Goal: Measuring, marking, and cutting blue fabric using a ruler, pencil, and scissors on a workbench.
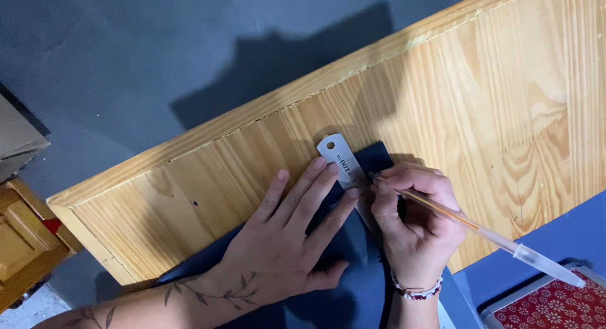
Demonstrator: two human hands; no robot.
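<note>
My left hand (287, 240) lies flat with fingers spread, pressing a metal ruler (341, 160) down onto a dark blue sheet (353, 291). The sheet rests on a pale wooden table (480, 95). My right hand (413, 221) grips a clear pen (492, 237) with an orange core; its tip sits against the ruler's right edge on the sheet. The ruler's lower part is hidden beneath my fingers. A beaded bracelet (415, 292) circles my right wrist.
A grey floor (158, 57) lies beyond the table's far edge. A wooden cabinet (22, 240) and a cardboard box (16, 139) stand at the left. A red floral-patterned tin (555, 304) sits at the lower right on a blue surface (568, 231).
</note>
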